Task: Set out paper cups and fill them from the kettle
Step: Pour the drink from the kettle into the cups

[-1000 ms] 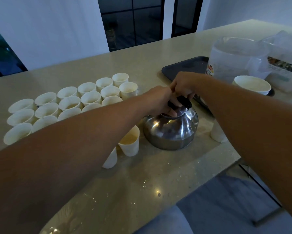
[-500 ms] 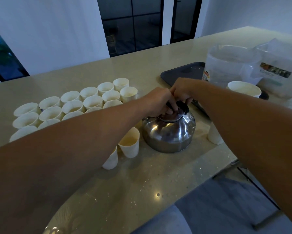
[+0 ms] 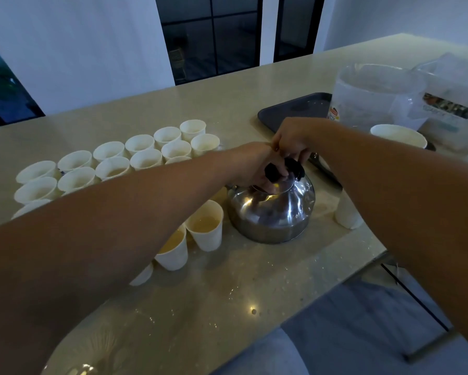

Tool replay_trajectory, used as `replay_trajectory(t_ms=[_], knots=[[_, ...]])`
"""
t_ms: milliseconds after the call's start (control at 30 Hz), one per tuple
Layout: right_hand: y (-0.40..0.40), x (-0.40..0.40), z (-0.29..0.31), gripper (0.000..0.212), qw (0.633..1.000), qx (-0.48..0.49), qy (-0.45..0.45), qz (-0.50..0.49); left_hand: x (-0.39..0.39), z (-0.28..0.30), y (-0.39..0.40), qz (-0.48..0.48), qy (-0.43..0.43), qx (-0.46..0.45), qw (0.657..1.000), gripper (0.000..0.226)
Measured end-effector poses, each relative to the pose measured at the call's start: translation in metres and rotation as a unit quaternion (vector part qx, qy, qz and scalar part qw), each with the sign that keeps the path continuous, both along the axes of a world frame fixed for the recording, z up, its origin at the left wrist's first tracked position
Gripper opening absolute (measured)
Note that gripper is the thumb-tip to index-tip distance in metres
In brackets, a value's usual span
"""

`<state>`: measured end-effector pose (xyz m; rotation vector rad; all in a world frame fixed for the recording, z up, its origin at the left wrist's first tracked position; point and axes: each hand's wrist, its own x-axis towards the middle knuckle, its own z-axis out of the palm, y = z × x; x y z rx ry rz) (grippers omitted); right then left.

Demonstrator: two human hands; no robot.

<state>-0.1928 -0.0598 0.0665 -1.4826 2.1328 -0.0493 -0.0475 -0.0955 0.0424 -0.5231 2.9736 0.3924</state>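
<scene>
Gripping the kettle (image 3: 272, 209) top with both hands: kettle sits on the worktop (image 3: 227, 307) near its right front edge, tray (image 3: 295, 109) behind it. Rows of cups (image 3: 135, 155) spread toward the left edge; filled cups (image 3: 205, 226) just left of kettle, so the pour goes leftward. Left hand (image 3: 254, 165) curls round the black handle (image 3: 274, 171); right hand (image 3: 292, 142) pinches its far end. Versus a second ago, hands sit alike and the kettle hasn't lifted; only the view has shifted.

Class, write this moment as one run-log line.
kettle: standing on counter | left hand: grips kettle handle | right hand: on handle | nearest cups: filled
</scene>
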Motion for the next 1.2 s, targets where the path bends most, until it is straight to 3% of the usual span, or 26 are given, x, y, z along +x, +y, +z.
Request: replay_trajectory(t_ms=[233, 367, 467, 633, 767, 833, 1000, 1200], knots=[[0.002, 0.005, -0.007, 0.022, 0.999, 0.016, 0.043, 0.018, 0.001, -0.005, 0.005, 0.0, -0.03, -0.035, 0.999, 0.052], [0.005, 0.007, -0.021, 0.044, 0.997, -0.051, 0.05, 0.009, 0.018, -0.006, 0.013, -0.009, 0.005, -0.118, 0.993, 0.046], [0.005, 0.006, -0.026, 0.052, 0.997, -0.064, 0.032, -0.016, 0.036, -0.002, 0.01, 0.044, 0.067, -0.141, 0.987, 0.043], [0.015, 0.01, -0.016, 0.061, 0.992, -0.116, 0.001, -0.046, 0.051, 0.012, 0.003, 0.177, 0.119, -0.035, 0.976, 0.039], [0.03, 0.016, -0.013, 0.034, 0.974, -0.2, -0.088, -0.062, 0.056, 0.016, -0.007, 0.246, 0.116, 0.042, 0.961, 0.038], [0.038, 0.02, -0.02, 0.019, 0.951, -0.268, -0.141, -0.065, 0.059, 0.018, -0.011, 0.258, 0.114, 0.057, 0.958, 0.03], [0.05, 0.028, -0.041, 0.03, 0.883, -0.394, -0.237, -0.095, 0.062, 0.023, -0.011, 0.25, 0.132, 0.091, 0.955, 0.03], [0.048, 0.04, -0.036, 0.025, 0.87, -0.414, -0.239, -0.121, 0.065, 0.028, -0.022, 0.251, 0.146, 0.096, 0.952, 0.037]])
